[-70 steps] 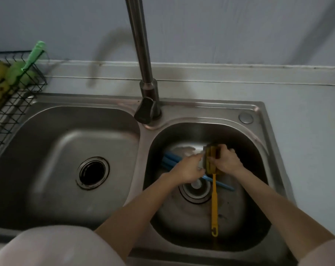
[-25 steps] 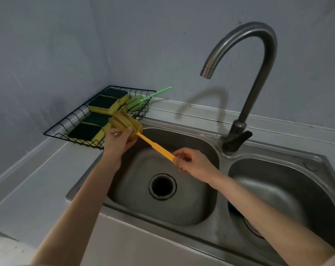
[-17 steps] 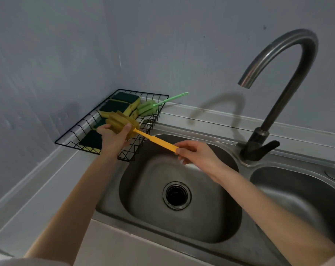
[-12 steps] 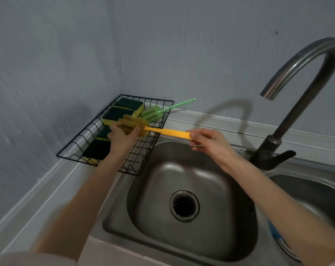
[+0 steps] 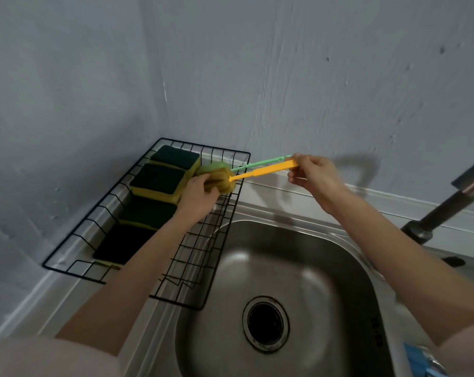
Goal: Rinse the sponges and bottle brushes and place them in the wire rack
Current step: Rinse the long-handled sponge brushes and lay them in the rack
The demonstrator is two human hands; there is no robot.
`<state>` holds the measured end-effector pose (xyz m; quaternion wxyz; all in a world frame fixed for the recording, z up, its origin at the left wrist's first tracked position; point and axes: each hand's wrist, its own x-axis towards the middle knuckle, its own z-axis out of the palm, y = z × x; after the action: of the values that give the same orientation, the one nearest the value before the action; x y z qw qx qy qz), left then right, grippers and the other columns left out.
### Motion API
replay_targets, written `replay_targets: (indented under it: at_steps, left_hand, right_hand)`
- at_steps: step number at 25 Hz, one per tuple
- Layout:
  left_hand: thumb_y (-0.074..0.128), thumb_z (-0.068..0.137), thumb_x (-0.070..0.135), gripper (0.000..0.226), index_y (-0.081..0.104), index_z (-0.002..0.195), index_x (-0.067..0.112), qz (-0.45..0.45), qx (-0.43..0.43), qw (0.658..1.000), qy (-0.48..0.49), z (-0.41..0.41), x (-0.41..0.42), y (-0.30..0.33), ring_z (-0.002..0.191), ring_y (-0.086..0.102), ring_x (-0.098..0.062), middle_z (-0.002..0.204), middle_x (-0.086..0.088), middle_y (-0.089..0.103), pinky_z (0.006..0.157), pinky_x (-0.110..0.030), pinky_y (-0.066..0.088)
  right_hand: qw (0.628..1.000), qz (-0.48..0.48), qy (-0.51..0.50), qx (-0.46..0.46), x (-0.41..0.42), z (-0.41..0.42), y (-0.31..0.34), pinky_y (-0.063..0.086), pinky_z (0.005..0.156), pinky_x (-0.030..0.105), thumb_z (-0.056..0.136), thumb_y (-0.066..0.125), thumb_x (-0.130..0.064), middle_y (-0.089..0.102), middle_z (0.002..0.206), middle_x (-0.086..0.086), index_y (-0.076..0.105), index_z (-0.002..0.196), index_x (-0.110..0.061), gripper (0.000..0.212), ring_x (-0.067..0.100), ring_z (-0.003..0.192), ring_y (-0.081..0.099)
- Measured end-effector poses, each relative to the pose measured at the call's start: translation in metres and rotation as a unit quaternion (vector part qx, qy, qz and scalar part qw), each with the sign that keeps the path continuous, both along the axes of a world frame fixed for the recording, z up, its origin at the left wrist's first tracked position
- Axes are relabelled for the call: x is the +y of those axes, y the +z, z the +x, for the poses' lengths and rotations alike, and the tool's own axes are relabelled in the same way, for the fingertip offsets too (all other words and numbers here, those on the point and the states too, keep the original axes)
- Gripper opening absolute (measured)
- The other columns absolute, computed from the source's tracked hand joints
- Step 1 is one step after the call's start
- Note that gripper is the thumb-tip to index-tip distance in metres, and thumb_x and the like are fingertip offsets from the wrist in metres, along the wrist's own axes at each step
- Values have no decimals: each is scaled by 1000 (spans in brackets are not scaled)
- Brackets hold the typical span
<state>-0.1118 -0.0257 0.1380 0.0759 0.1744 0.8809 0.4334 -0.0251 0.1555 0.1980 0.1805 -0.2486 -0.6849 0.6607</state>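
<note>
Both my hands hold the yellow bottle brush (image 5: 260, 172) over the far right corner of the black wire rack (image 5: 109, 265). My left hand (image 5: 200, 195) grips its sponge head inside the rack. My right hand (image 5: 313, 172) pinches the end of its handle, which sticks out past the rack's right rim. A green bottle brush (image 5: 257, 163) lies just behind it, with its head in the rack and its handle over the rim. Several yellow sponges with dark green tops (image 5: 159, 180) lie in a row along the rack's left side.
The rack sits in the wall corner, overlapping the left sink basin (image 5: 284, 281) with its round drain (image 5: 265, 323). The tap (image 5: 445, 208) stands at the right. Something blue (image 5: 420, 361) shows at the bottom right edge. Grey walls close off the back and left.
Both hands carried the yellow brush from the right basin to the rack. In the last half second its head moved further back into the rack's far right corner, beside the green brush.
</note>
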Motion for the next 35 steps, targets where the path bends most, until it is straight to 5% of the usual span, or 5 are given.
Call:
replay_targets:
  at_steps: [9,15,21,26,35]
  left_hand:
    - [42,90,9,41,40,130,7,-41,-49,998,-25,-14,2,-18,66,49,-12,116,-16,59,61,-20,41]
    - [41,91,9,44,35,134,7,-60,-49,997,-25,-8,0,-8,114,53,-27,136,-14,49,84,-22,37]
    - [41,90,10,44,36,134,8,-61,-45,997,-22,7,-8,3,62,49,-8,105,-13,59,48,-6,42]
    - [44,91,12,36,46,126,9,-64,-2,996,-60,47,-2,27,120,50,-25,133,-12,53,101,-33,39]
    - [49,89,10,29,54,117,6,-68,39,984,-157,163,66,33,112,57,-25,124,-12,60,84,-18,36]
  right_hand:
    - [1000,-5,-24,-16,0,-34,-28,51,55,16,94,41,-17,49,66,2,57,74,-13,26,11,59,51]
    - [1000,1,-15,-17,-3,-32,-35,50,63,23,91,51,-23,54,75,-1,46,93,-12,12,14,73,59]
    - [997,-9,19,-78,-4,-5,-39,48,63,21,89,53,-24,56,102,8,49,118,-1,37,19,89,58]
    - [991,48,78,-100,0,42,-33,42,65,22,90,52,-17,55,102,9,53,108,-11,19,19,92,56]
    - [962,187,124,-157,53,173,-33,42,75,18,89,51,-17,57,96,5,59,111,-12,23,15,87,54]
